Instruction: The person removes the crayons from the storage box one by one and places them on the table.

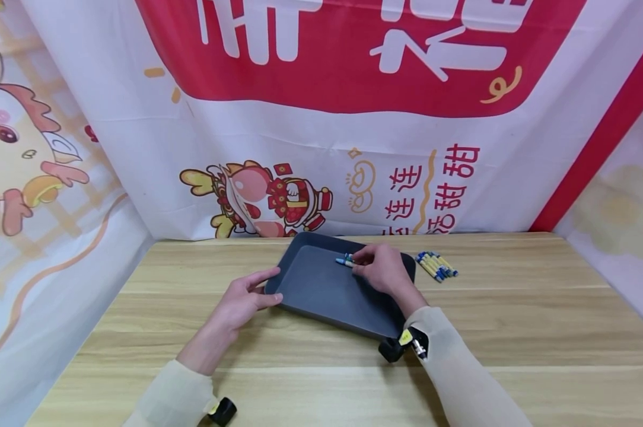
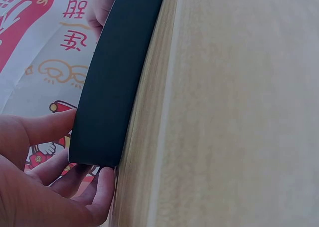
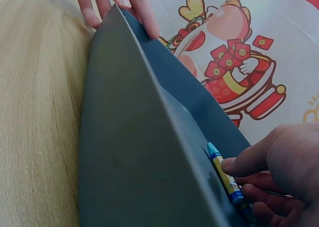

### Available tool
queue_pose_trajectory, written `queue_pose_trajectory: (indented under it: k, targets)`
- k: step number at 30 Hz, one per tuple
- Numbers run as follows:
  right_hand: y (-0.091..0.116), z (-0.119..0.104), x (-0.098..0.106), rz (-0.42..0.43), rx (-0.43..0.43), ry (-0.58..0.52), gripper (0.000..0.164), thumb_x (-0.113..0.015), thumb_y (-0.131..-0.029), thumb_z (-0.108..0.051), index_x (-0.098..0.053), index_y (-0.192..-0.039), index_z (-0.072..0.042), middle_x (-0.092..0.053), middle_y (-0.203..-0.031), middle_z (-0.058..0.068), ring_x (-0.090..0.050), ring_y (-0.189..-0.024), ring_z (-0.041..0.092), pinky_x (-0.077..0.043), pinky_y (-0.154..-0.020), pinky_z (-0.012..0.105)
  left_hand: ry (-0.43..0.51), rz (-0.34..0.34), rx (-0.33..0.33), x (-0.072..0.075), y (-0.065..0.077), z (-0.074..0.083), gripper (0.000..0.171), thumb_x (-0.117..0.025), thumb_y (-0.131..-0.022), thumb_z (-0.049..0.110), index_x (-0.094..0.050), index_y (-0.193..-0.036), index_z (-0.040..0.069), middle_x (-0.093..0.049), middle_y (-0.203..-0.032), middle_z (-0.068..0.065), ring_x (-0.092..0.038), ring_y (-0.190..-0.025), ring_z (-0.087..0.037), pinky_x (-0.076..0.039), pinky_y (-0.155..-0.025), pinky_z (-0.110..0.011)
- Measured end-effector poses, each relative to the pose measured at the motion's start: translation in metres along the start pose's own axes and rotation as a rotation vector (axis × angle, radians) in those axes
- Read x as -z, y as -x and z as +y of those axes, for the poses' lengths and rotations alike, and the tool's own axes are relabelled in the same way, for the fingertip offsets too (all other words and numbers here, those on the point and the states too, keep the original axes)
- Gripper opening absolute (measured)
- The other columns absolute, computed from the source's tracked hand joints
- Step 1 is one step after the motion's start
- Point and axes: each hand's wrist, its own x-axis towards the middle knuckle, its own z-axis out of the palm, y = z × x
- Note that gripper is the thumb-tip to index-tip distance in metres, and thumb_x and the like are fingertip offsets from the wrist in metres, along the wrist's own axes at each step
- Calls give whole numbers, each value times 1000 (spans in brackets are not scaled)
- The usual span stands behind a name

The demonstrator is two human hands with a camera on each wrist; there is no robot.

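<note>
A dark grey rectangular tray (image 1: 321, 296) sits on the wooden table at a slant. At its left corner my left hand (image 1: 240, 301) holds the tray, thumb and fingers spread around the corner; the left wrist view shows fingertips against its outer wall (image 2: 107, 87). My right hand (image 1: 384, 270) reaches inside the tray's right part and pinches a crayon (image 3: 225, 174) with a light blue tip and yellow wrapper, low by the tray floor. A second, greenish crayon (image 1: 349, 256) shows beside it, partly hidden by the fingers.
Right of the tray, several crayons (image 1: 437, 265) with yellow wrappers and blue or green ends lie bunched on the wooden table (image 1: 513, 332). A printed white and red cloth (image 1: 321, 136) hangs behind the table's back edge.
</note>
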Motion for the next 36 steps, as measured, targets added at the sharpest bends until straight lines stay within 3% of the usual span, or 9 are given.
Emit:
queue_pose_trajectory:
  k: [19,36]
  targets:
    - [0,-1,-3,-40,-5,80,12,-83,-92,-15,-84,-104,-14,-76,-93,2,-63,-86,18,-52,-78,33,-11,-2,-2,0,0,1,61,-76,-97,10,-58,-154,22,-36,-173,-12,-32,-160,-41,-25,-131,-61]
    - [3,0,2,-12,-55,11,14,-79,-96,-20,-85,-109,-19,-77,-114,6,-64,-97,22,-54,-84,37,-14,-8,6,0,-2,-1,61,-76,-97,12,-58,-154,23,-32,-175,-12,-25,-162,-43,-23,-131,-63]
